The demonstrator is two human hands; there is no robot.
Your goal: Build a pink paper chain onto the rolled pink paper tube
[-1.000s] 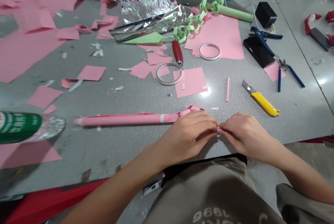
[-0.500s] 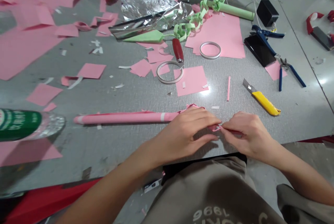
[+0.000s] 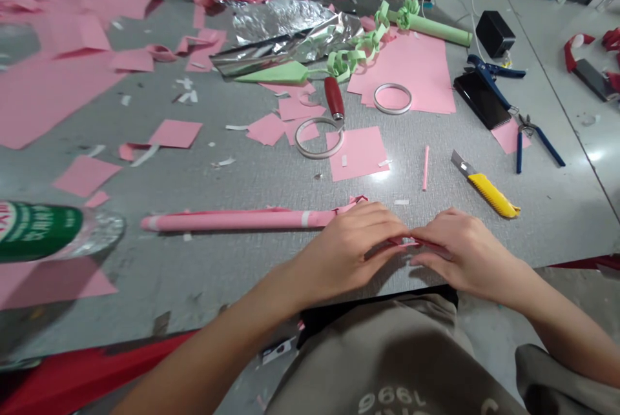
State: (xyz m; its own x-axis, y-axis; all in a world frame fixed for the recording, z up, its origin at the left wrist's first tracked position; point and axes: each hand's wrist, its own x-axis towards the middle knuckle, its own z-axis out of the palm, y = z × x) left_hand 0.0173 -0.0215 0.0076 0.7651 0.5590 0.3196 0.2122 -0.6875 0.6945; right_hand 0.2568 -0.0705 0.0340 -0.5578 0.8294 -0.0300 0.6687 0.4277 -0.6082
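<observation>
My left hand (image 3: 361, 244) and my right hand (image 3: 462, 248) meet low over the near edge of the table. Between their fingertips is a small folded piece of pink paper (image 3: 407, 242), mostly covered by the fingers. My left hand pinches its left side; the right fingers hold the other side, with the right thumb a little lower. Behind my left hand lies a long rolled pink paper tube (image 3: 247, 220) with white tape bands. Folded pink paper shows at the tube's right end, partly hidden by that hand. A thin pink paper stick (image 3: 425, 168) lies beyond the hands.
A yellow utility knife (image 3: 494, 195), blade out, lies right of the hands, near blue-handled pliers (image 3: 540, 141) and a phone (image 3: 482, 99). Two tape rings (image 3: 392, 99), a red-handled tool (image 3: 334, 97), green paper curls and foil lie behind. A green-labelled bottle (image 3: 43, 231) is left.
My fingertips have come closer together, and the right index finger now touches the left fingers. The right thumb has dropped slightly away from the paper. The view has shifted a little.
</observation>
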